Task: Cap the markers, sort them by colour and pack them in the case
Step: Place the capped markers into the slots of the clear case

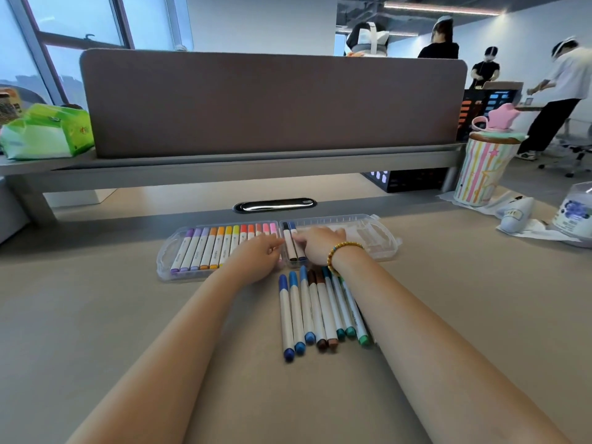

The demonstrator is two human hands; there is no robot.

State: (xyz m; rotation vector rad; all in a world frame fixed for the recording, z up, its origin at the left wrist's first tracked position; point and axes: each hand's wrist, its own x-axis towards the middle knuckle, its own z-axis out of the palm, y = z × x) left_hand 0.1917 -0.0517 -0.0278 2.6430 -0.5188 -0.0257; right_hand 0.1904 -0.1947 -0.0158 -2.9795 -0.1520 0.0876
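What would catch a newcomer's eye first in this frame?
Most striking is the open clear case at mid-desk, its left half filled with a purple-to-pink row of markers. Both hands meet at its middle, the left hand and the right hand with a beaded bracelet, beside two dark markers. Nearer lies a loose bunch of blue, brown and green markers.

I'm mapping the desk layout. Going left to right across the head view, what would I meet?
Green packet → marker case → left hand → right hand → striped tumbler → white tub.
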